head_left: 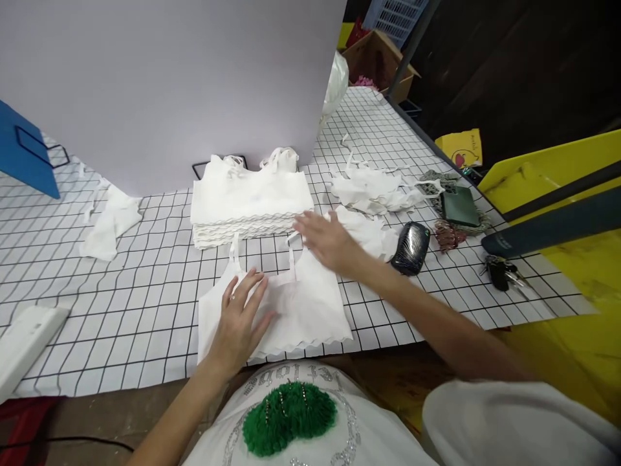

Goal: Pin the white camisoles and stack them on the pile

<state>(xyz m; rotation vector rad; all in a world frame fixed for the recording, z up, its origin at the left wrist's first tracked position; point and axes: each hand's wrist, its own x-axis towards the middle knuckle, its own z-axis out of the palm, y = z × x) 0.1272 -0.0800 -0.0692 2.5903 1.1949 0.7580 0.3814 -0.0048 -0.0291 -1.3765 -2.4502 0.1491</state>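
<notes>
A white camisole top (310, 304) lies spread on the checked cloth in front of me, its thin straps pointing away and its wavy hem near the table edge. My left hand (242, 314) rests over its left part, fingers spread. At the upper right of the top, by the right strap, my right hand (330, 243) is stretched out with the palm down; it is slightly blurred. Just beyond lies a neat stack of folded white tops (252, 200) with straps gathered at the back.
Loose white garments (369, 188) lie right of the stack, another white piece (114, 223) at left. A black wrapped bundle (411, 248), a dark green case (460, 206) and keys (502, 272) are at right. A pale upright panel (169, 84) stands behind the stack.
</notes>
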